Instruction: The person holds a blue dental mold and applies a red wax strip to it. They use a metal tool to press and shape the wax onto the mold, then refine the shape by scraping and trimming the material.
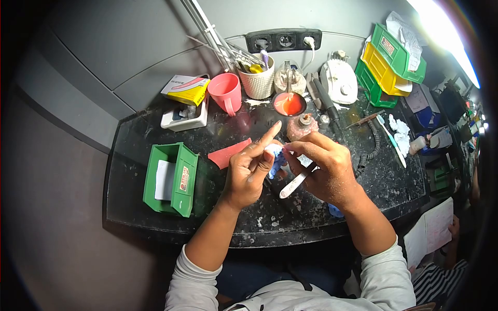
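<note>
My left hand [248, 173] is closed around a small blue-and-white piece [276, 159], which looks like a dental cast, its index finger pointing up. My right hand [327, 163] meets it from the right, thumb and index fingertip pinched at the piece's edge beside a bit of pink. Tucked in the right hand's lower fingers is a slim tool with a white patterned handle [293, 186]; its working end is hidden. Just left of my left hand lies a pink wax sheet [227, 154]. Behind both hands stands a glass spirit burner [301, 127].
A green bin [187, 181] with paper stands left. Along the back are a pink mug [226, 92], a white holder [258, 84], a pan of red wax [290, 104] and a white device [340, 82]. A toothbrush [392, 141] lies right; another person holds papers [430, 230].
</note>
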Tool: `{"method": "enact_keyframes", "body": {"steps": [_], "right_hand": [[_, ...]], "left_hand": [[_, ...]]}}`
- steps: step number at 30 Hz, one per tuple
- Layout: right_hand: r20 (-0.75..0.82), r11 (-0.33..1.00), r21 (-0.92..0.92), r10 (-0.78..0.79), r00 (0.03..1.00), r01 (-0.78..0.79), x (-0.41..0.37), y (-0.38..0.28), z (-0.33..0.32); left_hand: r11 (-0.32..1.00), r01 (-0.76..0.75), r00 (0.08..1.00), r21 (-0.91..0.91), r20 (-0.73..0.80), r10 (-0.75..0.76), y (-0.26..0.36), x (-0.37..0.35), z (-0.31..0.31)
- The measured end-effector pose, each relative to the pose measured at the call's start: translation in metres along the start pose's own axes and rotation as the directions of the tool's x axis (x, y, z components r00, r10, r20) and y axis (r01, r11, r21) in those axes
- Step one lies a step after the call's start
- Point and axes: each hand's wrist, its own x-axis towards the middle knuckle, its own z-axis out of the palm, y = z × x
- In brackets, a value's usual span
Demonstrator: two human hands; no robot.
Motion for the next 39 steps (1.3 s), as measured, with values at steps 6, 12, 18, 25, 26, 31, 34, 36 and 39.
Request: {"method": "enact_keyframes", "body": {"steps": [6,12,18,25,26,31,34,36,39], "right_hand": [[-0.002,0.999,-0.003,-0.032,0.999,0.032,-0.002,0.003,0.002],[0.061,1.000,0.011,0.018,0.998,-0.019,-0.001,0.001,-0.001],[0.130,0.987,0.049,0.147,0.981,-0.154,-0.001,-0.003,-0.004],[0.134,0.985,0.077,0.145,0.980,-0.156,-0.001,-0.001,-0.003],[0.136,0.984,0.071,0.155,0.978,-0.166,0.000,-0.002,-0.003],[0.142,0.980,0.042,0.186,0.972,-0.194,-0.001,-0.004,-0.002],[0.129,0.985,0.039,0.163,0.978,-0.170,-0.003,-0.002,0.002],[0.117,0.981,0.053,0.178,0.977,-0.185,-0.004,-0.001,0.003],[0.123,0.981,0.045,0.180,0.976,-0.186,-0.005,-0.001,0.003]], "left_hand": [[1.000,-0.018,1.000,0.024,0.003,0.018,-0.005,0.001,-0.001],[0.995,-0.030,0.999,0.097,0.032,0.027,-0.009,0.000,-0.003],[0.991,-0.039,0.999,0.124,0.025,0.036,-0.012,0.001,-0.004],[0.995,0.078,0.997,0.061,0.014,-0.079,-0.002,-0.001,-0.002],[0.995,0.079,0.997,0.061,0.014,-0.080,-0.003,-0.001,-0.003],[0.994,-0.024,1.000,0.102,-0.010,0.025,-0.009,0.001,-0.003],[0.985,-0.033,0.999,0.168,0.009,0.032,-0.007,0.002,-0.003],[0.972,-0.040,0.999,0.232,0.020,0.037,-0.007,0.001,-0.004],[0.952,-0.058,0.998,0.302,0.045,0.047,-0.008,0.002,-0.005]]}}
